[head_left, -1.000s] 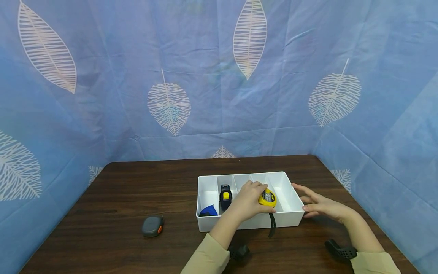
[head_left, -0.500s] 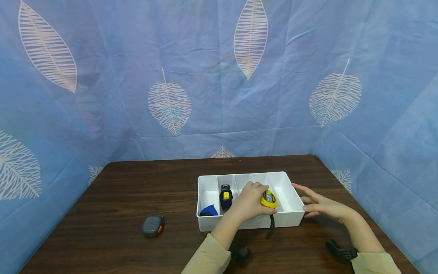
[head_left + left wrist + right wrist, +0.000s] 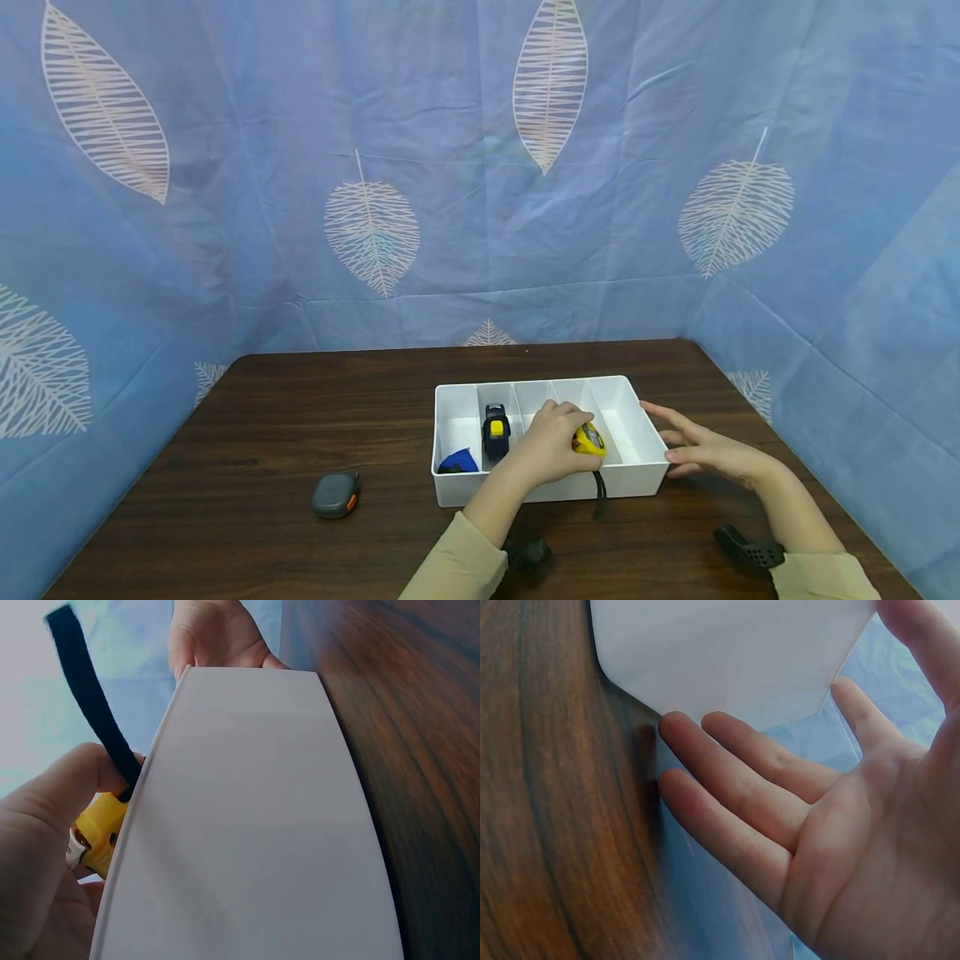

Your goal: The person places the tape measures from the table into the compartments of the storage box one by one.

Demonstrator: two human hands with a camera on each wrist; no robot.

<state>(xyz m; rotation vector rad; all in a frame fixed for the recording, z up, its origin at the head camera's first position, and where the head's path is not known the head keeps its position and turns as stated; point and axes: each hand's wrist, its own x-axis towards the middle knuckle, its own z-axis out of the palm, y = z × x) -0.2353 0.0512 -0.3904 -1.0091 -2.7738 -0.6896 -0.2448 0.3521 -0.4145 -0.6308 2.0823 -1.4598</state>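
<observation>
In the head view my left hand grips a yellow tape measure, low at the second compartment from the right in a white divided tray. My fingers hide part of the tape measure; whether it touches the floor cannot be told. Its dark wrist strap hangs over the tray's front wall. At the tray's right end my right hand touches the wall with spread, mostly straight fingers, as the right wrist view also shows. A black tape measure with a yellow button lies in the second compartment from the left.
A blue and black object sits in the leftmost compartment. To the left of the tray, a grey rounded case-like object with an orange button lies on the dark wooden table. A blue leaf-patterned cloth hangs behind and beside the table.
The yellow tape measure has turned and tilted in my left hand, showing less of its labelled face, and its strap has swung slightly. My right hand and the tray have stayed put.
</observation>
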